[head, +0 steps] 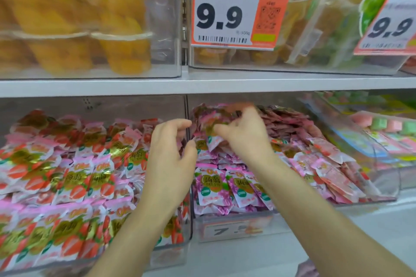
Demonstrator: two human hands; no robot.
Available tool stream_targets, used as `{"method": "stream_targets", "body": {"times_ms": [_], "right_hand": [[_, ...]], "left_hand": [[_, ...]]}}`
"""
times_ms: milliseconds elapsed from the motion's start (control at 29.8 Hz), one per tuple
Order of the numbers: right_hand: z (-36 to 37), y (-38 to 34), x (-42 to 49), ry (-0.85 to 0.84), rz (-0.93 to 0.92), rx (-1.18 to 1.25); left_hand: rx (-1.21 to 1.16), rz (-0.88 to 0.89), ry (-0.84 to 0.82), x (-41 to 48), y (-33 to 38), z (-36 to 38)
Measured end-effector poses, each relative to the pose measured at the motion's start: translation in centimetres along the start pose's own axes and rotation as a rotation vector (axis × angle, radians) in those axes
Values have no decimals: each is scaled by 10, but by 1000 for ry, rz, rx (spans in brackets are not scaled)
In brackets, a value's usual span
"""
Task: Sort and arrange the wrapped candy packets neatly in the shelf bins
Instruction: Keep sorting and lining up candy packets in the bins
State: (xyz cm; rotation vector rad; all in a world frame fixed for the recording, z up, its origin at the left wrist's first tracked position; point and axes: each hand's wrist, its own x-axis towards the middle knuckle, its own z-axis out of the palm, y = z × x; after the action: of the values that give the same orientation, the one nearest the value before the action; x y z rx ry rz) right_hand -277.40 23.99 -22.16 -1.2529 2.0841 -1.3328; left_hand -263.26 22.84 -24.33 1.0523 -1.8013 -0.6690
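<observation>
Both hands reached into the clear bins on the lower shelf. The left hand (171,150) hovered at the divider between the left bin (56,105) and the middle bin (200,229), palm away. Its fingers were half curled like a claw, with a gap between thumb and forefinger, and nothing was plainly gripped in it. The right hand (244,135) was further in, on the far part of the middle bin's heap. Its fingers were bent down onto the pink blossom-print candy packets (216,186) and its thumb lay against one with a gold label. Motion blur hid whether it actually had hold of any.

The strawberry-print candy packets (76,180) filled the left bin, with rough rows near the front and a looser pile behind. In the middle bin the near packets stood in a row, and those to the right lay heaped with some darker red wrappers (286,123) beyond.

Above the white shelf board (202,84), bins held orange jelly cups (122,50). An orange price tag (234,11) read 9.9.
</observation>
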Motion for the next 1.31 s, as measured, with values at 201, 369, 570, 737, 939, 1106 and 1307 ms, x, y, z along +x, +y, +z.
{"method": "stream_targets", "body": {"times_ms": [201, 369, 570, 737, 939, 1106, 1307], "right_hand": [[17, 12, 0, 142, -301, -592], [19, 13, 0, 68, -425, -611], [-1, -2, -27, 66, -462, -359], [0, -16, -48, 5, -486, -100], [17, -18, -52, 55, -483, 25], [24, -13, -47, 42, -417, 46], [29, -10, -48, 18, -418, 74]], "left_hand": [[-46, -70, 70, 13, -8, -25], [-19, -135, 93, 13, -15, -51], [36, -137, -12, 3, -25, -74], [235, -24, -294, -6, -43, -62], [446, 157, -403, 2, -56, -32], [493, 184, -526, 12, -61, -24], [688, 274, -494, 13, -59, -31]]}}
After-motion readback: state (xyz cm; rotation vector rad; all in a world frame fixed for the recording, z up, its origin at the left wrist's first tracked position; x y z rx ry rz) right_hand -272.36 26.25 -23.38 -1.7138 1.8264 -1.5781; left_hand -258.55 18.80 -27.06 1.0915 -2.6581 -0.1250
